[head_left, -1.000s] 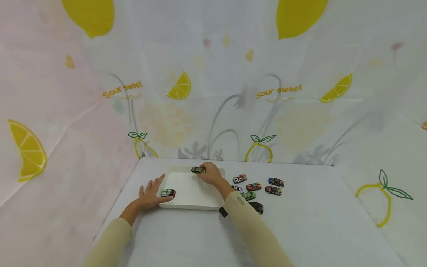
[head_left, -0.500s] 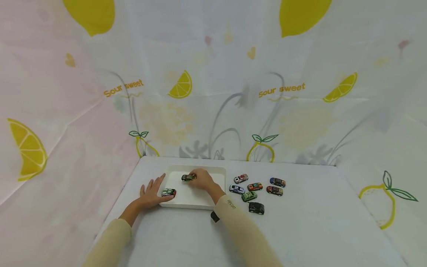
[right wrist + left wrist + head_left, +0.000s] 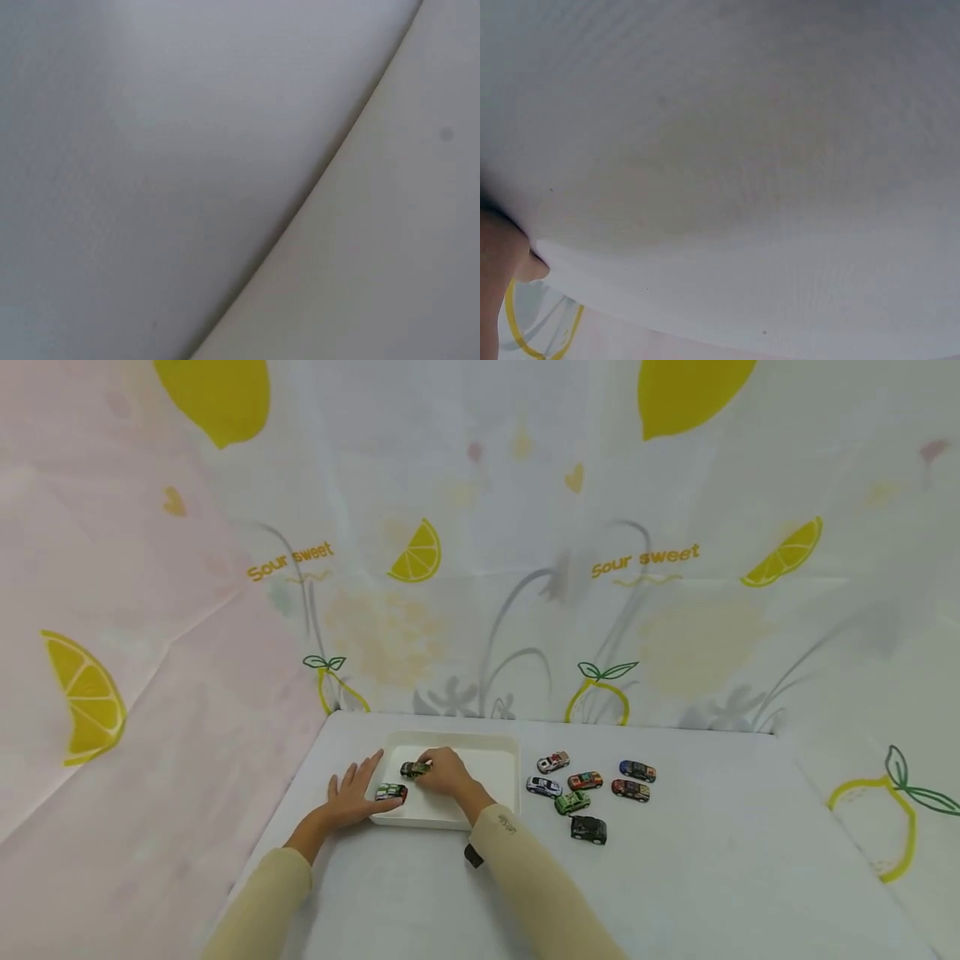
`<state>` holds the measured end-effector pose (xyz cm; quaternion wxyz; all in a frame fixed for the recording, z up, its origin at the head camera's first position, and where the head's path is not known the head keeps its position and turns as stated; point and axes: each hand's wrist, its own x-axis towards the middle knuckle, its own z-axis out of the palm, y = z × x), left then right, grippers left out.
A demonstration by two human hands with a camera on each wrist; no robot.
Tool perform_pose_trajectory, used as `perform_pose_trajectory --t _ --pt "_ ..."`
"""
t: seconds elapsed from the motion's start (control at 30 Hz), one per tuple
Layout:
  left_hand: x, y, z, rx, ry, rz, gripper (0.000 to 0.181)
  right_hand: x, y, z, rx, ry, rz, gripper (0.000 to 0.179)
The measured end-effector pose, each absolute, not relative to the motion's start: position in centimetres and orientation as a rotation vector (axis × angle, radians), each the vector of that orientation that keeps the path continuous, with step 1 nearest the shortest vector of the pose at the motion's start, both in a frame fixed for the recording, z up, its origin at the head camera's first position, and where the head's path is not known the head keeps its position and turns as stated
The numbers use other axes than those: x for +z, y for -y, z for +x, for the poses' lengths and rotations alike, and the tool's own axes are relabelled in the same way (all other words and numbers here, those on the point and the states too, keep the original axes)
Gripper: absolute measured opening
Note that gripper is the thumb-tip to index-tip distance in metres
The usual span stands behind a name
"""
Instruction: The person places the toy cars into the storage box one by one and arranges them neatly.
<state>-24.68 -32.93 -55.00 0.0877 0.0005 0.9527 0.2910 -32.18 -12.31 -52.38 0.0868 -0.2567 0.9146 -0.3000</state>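
right hand (image 3: 446, 773) pinches dark toy car (image 3: 412, 770) by one end inside white tray (image 3: 495, 768), just beyond green-white car (image 3: 390, 792); left hand (image 3: 347, 802), fingers spread, lies at tray's left edge, probably steadying it.

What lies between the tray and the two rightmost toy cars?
In the head view, beside the tray: a red-and-white car, a white-and-blue car, an orange car and a green car.

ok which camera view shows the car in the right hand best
The head view: the car shows there in the grip of the right hand, small and partly covered by it. Neither the left wrist nor the right wrist view shows any of it.
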Motion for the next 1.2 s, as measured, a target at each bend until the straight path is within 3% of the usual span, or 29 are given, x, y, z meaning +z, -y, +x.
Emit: perform_pose_trajectory --t 0.3,0.67,1.2 --pt "-54.7 32.7 -25.3 0.829 -2.850 0.003 0.112 -52.3 13.0 -32.1 -0.925 -2.704 -0.779 0.028" --pt "-53.9 32.8 -25.0 0.832 -2.855 0.009 0.113 -52.0 13.0 -32.5 -0.899 -2.634 -0.771 0.042" --pt "-56.1 33.1 -25.2 0.828 -2.853 -0.026 0.115 -53.6 12.4 -31.9 -1.360 -2.392 -0.520 0.026"
